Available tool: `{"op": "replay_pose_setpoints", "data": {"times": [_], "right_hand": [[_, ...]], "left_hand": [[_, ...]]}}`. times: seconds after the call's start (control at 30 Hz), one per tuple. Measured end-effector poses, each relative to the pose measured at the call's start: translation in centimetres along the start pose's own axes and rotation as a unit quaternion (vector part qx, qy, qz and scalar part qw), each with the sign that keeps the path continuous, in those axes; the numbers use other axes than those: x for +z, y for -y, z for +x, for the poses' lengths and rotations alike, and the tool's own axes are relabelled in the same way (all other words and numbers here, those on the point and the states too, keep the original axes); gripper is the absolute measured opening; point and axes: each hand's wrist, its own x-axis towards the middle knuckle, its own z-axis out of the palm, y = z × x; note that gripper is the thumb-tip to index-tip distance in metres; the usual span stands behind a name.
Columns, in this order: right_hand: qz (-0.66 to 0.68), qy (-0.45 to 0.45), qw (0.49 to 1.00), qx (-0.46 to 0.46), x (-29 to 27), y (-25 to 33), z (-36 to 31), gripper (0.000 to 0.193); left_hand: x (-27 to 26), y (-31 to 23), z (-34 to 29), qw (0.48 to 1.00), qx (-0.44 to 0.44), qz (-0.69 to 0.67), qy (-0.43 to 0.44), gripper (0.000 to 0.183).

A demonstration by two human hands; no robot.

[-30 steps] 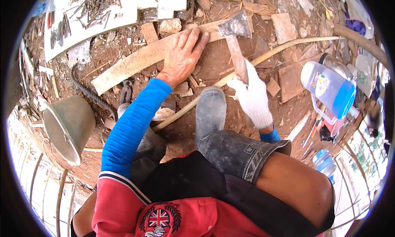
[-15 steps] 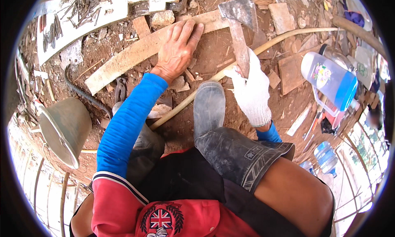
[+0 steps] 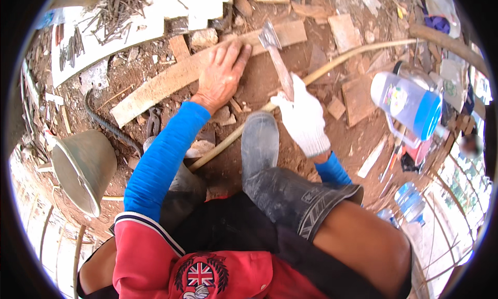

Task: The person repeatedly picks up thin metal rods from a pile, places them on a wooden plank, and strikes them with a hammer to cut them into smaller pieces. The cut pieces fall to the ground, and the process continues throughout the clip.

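A long, slightly curved wooden plank (image 3: 161,85) lies slantwise on the dirt in front of me. My left hand (image 3: 220,76) is bare and rests palm down on it, fingers stretched out toward its far edge. In a white knitted glove, my right hand (image 3: 303,114) is closed round the wooden handle of a hatchet (image 3: 280,73). The hatchet's metal head is over the plank's right part, seen nearly edge-on; whether it touches the wood I cannot tell. A pair of pliers (image 3: 153,122) lies just below the plank's left end.
A bucket (image 3: 85,166) lies tipped at left, below a dark curved bar (image 3: 106,121). Nails (image 3: 116,13) lie on a white sheet at the back left. A bamboo pole (image 3: 332,63) crosses behind my boot (image 3: 259,143). At right are a plastic jug (image 3: 407,104) and wood scraps (image 3: 360,99).
The hatchet has shifted left and turned, its broad blade face no longer showing, and the plank's right end is now uncovered. My right hand moved slightly left; my left hand stays on the plank.
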Motion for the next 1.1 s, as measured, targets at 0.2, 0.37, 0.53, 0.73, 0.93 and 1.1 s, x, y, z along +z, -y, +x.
{"op": "replay_pose_setpoints", "data": {"times": [0.2,0.37,0.53,0.73,0.93,1.1], "right_hand": [[0.115,-0.071,0.991,-0.019,-1.8,2.8,-1.6,0.072],[0.033,0.037,0.998,0.046,0.6,-0.2,0.0,0.072],[0.105,-0.061,0.991,-0.048,-1.5,3.1,-1.7,0.067],[0.03,0.028,0.999,0.02,-0.9,0.8,-0.4,0.064],[0.015,-0.074,0.997,-0.028,-1.8,2.2,-1.9,0.063],[-0.006,0.044,0.998,0.034,-0.4,0.0,-1.4,0.056]], "left_hand": [[-0.5,0.6,0.6,1.0,0.007,0.006,0.015,0.066],[-0.1,-0.2,-0.6,1.0,0.005,0.006,0.017,0.065],[0.1,0.4,-0.5,1.0,0.011,0.011,0.017,0.065],[0.4,0.5,-0.3,1.0,0.01,-0.004,0.006,0.062],[-0.1,0.4,0.1,1.0,0.01,-0.005,0.006,0.065],[-0.4,0.0,0.0,1.0,0.006,-0.01,-0.011,0.057]]}}
